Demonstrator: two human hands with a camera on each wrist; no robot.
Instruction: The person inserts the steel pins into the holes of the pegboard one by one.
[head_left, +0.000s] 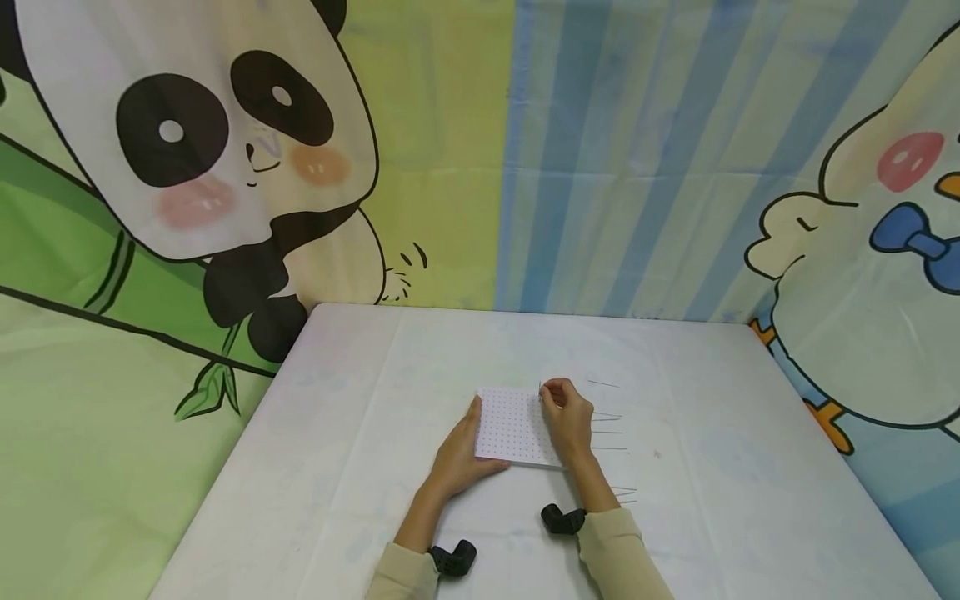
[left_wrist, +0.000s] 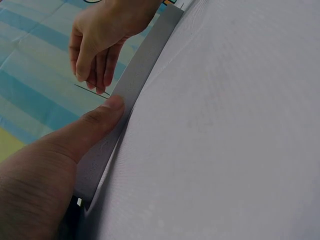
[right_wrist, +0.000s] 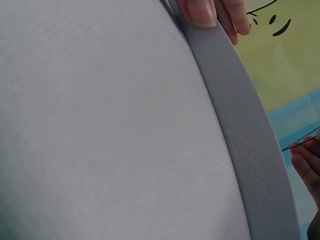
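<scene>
A white foam-like pad (head_left: 513, 425) with a grid of small dots lies flat on the table. My left hand (head_left: 457, 458) holds it at the near left corner, fingers along the left side and thumb (left_wrist: 112, 105) against the front side. At the far right part of the pad, my right hand (head_left: 568, 415) pinches a thin dark wire-like stick (right_wrist: 305, 141) between thumb and fingertips. In the head view this stick stands close over the dotted surface. The right hand and forearm cover the pad's right side.
Several thin dark sticks (head_left: 607, 432) lie in a loose column right of the pad, partly behind the right hand. One more stick (head_left: 603, 384) lies farther back. A white cloth covers the table (head_left: 390, 367); cartoon-printed curtains (head_left: 442, 167) hang behind it.
</scene>
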